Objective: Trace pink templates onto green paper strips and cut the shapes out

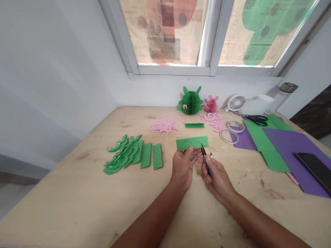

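My left hand (183, 166) pinches the lower edge of a green paper strip (184, 143) with curved lines drawn on it. My right hand (216, 174) is closed around small dark scissors (206, 161), whose tips point up at the strip's lower right edge. To the left lie two folded green strips, one (157, 156) nearer my left hand and one (146, 155) beside a pile of curved green cutouts (122, 155). Behind the held strip is a thin folded green piece (194, 126).
Pink cutouts (164, 126), a green paper figure (191, 103) and a pink one (211, 104) stand or lie at the back. Rightward are tape rolls (229, 136), black scissors (256, 120), a fan (236, 102), a bottle (283, 94), purple paper (289, 144) and a phone (314, 170).
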Tool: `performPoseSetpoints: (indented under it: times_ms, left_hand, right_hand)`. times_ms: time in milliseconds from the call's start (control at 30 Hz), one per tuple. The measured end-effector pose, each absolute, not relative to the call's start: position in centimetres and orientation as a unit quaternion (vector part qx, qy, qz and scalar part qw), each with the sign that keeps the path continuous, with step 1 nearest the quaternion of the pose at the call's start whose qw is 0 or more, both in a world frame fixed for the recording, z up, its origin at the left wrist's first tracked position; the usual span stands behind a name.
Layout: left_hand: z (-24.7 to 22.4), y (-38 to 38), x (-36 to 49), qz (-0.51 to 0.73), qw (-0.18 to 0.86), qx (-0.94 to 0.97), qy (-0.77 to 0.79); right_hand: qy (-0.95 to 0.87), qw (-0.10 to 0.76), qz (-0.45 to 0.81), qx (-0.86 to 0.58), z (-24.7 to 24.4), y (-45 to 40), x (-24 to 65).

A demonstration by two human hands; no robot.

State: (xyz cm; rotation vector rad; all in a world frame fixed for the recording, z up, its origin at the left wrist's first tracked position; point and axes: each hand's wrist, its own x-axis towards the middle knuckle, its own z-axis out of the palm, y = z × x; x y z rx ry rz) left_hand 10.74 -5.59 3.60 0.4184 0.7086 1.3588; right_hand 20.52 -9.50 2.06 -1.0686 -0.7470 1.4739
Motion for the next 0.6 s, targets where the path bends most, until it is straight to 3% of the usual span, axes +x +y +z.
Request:
performPoseSetpoints:
  times_ms: [600]
  left_hand:
    - [3.69, -5.76, 10.83, 0.611, 0.700, 0.190, 0.316]
  right_hand:
    - [-0.298, 0.566, 0.632, -0.437, 2.19, -9.46, 20.35]
